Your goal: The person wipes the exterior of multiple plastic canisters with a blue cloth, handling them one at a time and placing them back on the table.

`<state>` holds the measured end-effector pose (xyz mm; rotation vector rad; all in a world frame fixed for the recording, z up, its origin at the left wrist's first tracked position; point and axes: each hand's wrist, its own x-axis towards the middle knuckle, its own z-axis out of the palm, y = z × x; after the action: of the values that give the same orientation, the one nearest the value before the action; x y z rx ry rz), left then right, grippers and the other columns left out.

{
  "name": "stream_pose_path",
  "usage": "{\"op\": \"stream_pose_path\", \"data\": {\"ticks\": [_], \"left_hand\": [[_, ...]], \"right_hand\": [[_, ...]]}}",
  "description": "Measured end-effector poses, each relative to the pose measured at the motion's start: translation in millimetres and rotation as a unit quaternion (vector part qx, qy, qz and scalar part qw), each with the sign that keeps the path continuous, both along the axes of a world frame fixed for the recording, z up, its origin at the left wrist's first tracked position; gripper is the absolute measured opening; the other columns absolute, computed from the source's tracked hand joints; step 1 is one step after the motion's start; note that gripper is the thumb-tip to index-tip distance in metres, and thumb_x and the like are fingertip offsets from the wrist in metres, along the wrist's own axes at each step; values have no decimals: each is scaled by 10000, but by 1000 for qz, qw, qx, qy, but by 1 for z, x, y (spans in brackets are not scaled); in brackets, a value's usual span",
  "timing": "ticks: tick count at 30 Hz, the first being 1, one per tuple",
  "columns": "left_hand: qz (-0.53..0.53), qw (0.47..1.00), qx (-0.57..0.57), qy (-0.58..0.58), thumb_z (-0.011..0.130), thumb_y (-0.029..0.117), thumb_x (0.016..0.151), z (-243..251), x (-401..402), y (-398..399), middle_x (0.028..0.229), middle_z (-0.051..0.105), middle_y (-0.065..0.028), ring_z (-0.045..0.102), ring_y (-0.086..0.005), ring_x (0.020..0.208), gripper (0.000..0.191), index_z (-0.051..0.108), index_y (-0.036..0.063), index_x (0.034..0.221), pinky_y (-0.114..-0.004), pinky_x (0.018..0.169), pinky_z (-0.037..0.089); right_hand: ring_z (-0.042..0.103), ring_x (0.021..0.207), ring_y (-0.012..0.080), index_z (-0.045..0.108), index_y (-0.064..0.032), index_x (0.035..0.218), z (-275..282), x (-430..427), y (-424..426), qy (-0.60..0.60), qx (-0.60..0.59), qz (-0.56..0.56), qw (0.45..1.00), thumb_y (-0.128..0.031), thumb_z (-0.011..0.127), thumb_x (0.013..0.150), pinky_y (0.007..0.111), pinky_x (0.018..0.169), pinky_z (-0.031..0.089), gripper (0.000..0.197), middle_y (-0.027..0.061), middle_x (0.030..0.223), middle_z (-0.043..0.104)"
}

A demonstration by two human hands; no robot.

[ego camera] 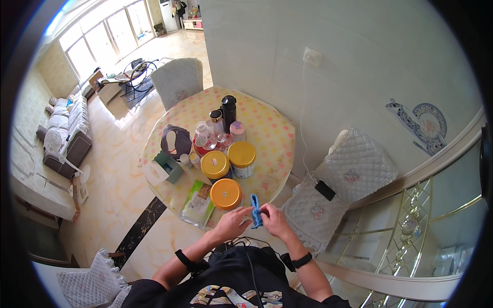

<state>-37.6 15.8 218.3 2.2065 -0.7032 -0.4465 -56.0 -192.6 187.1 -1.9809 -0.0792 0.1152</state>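
Observation:
A small strip of blue cloth [255, 211], bunched near its middle, is held up in front of my body at the table's near edge. My left hand [233, 223] has its fingertips on the cloth's left side. From the right, my right hand [274, 220] pinches it between thumb and fingers. Just beyond my left hand stands a jar with an orange lid [226, 193]. A green and clear plastic packet [197, 205] lies left of that jar. Two more jars with yellow lids, one nearer [215, 164] and one farther right [242, 154], stand behind it.
The table [275, 154] also bears a black vacuum flask [228, 109], glassware [206, 136], a grey cloth item [176, 141] and a green tissue box [169, 167]. To the right, a phone [325, 190] on a cable lies on a quilted chair [319, 215].

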Motion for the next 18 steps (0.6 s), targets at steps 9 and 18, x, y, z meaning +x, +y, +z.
{"op": "stream_pose_path", "data": {"ticks": [9, 18], "left_hand": [[5, 990, 74, -123, 717, 131, 755, -25, 18, 11, 1254, 594, -149, 550, -318, 1203, 501, 582, 56, 1231, -429, 1026, 423], [54, 998, -16, -29, 694, 66, 756, -37, 24, 29, 910, 685, -134, 670, -317, 915, 253, 633, 37, 1000, -392, 819, 521]], "right_hand": [[575, 941, 383, 578, -15, 949, 22, -9, 2, -133, -68, 123, 981, -62, 557, 862, 448, 845, 471, 101, 173, 925, 594], [586, 923, 369, 580, -9, 973, 20, -9, -4, -122, -43, 95, 987, -63, 571, 864, 437, 828, 479, 122, 170, 930, 594]]}}
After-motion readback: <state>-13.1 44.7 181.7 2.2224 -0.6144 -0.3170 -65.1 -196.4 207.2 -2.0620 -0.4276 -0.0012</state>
